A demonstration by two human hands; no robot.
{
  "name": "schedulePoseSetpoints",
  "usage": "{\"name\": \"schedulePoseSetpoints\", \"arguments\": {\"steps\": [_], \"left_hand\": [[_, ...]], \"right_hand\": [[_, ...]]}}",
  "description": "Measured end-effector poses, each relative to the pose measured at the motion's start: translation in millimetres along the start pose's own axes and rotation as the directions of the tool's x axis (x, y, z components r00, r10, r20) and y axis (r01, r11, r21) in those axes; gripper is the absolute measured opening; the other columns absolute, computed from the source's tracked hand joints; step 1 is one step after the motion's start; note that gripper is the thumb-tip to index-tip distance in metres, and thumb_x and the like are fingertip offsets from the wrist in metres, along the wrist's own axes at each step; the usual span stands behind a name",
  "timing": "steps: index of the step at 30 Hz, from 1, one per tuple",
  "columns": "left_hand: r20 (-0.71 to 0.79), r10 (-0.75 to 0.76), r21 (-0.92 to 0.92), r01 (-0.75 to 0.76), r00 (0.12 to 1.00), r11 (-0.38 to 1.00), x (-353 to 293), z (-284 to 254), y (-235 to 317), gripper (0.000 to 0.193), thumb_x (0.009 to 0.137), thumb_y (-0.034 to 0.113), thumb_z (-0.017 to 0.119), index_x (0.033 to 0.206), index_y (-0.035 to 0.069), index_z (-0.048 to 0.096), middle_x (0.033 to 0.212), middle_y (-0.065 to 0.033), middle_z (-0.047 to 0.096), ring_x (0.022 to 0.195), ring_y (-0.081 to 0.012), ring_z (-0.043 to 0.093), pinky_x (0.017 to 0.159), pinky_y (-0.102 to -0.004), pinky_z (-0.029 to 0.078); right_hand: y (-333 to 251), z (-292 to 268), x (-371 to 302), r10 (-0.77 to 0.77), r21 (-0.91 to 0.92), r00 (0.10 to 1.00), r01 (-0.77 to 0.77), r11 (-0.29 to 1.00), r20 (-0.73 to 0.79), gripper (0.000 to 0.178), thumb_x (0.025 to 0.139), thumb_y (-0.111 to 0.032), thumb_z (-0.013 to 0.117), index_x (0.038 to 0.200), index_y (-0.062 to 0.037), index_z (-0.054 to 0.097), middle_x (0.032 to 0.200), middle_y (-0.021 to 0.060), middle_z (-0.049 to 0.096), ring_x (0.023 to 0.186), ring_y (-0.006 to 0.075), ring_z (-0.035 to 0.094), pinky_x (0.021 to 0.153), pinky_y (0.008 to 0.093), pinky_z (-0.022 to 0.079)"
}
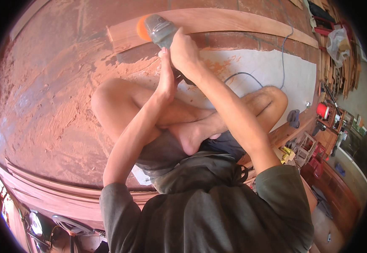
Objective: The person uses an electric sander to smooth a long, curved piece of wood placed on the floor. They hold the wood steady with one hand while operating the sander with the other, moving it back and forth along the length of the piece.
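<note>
A grey power tool that looks like an angle grinder (161, 31) is held over the left end of a long wooden board (225, 21). The orange disc (141, 28) on its left side is at the board; whether it touches the wood I cannot tell. Wrapped round the tool's body from the right is my right hand (184, 52), closed. My left hand (166, 78) grips the rear part from below and to the left, its fingers partly hidden. Orange-brown wood dust (139, 63) lies beneath and left of the hands.
I sit cross-legged on a white sheet (299, 69). A blue-grey cord (285, 55) runs across it and over the board. Dust coats the floor (57, 97) at left. Stacked boards (69, 194) lie lower left; wood strips (349, 78) and a red container (322, 111) stand at right.
</note>
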State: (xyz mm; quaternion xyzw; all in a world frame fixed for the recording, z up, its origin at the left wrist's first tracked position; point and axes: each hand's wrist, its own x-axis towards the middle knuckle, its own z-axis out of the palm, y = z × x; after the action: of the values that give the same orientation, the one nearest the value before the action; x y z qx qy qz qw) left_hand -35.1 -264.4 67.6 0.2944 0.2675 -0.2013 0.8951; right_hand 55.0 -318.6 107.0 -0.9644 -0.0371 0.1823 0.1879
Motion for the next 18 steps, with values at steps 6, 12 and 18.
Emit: {"name": "schedulePoseSetpoints", "arguments": {"steps": [6,12,18], "left_hand": [[0.186,-0.131,0.122,0.109,0.974,0.987,4.3,-7.0,-9.6,0.095,0.097,0.082,0.025,0.162,0.012,0.028,0.163,-0.0153,0.037,0.150,-0.0308,0.036,0.123,-0.0490,0.027],[0.275,-0.281,0.314,0.191,0.919,0.930,-2.3,0.6,-9.7,0.106,0.094,0.086,0.019,0.165,0.007,0.015,0.166,-0.0247,0.026,0.154,-0.0346,0.026,0.127,-0.0476,0.016],[0.181,-0.242,0.363,0.164,0.953,0.917,3.0,-0.2,-16.0,0.104,0.096,0.084,0.018,0.164,0.006,0.020,0.163,-0.0237,0.033,0.151,-0.0339,0.032,0.126,-0.0475,0.020]], "right_hand": [[26.6,-3.9,-9.7,0.083,0.078,0.996,-0.084,0.993,0.026,0.058,0.081,-0.020,0.080,0.118,0.0131,0.050,0.099,0.0355,0.070,0.099,0.0482,0.071,0.088,0.0515,0.058],[76.3,-41.4,8.1,0.305,-0.009,0.949,-0.306,0.952,-0.074,0.089,0.068,-0.031,0.089,0.130,0.0167,0.046,0.116,0.0350,0.068,0.108,0.0424,0.071,0.094,0.0439,0.059],[46.3,-30.7,-5.3,0.329,0.022,0.942,-0.329,0.944,-0.062,0.083,0.072,-0.030,0.088,0.127,0.0168,0.046,0.116,0.0356,0.067,0.107,0.0431,0.071,0.093,0.0440,0.059]]}}
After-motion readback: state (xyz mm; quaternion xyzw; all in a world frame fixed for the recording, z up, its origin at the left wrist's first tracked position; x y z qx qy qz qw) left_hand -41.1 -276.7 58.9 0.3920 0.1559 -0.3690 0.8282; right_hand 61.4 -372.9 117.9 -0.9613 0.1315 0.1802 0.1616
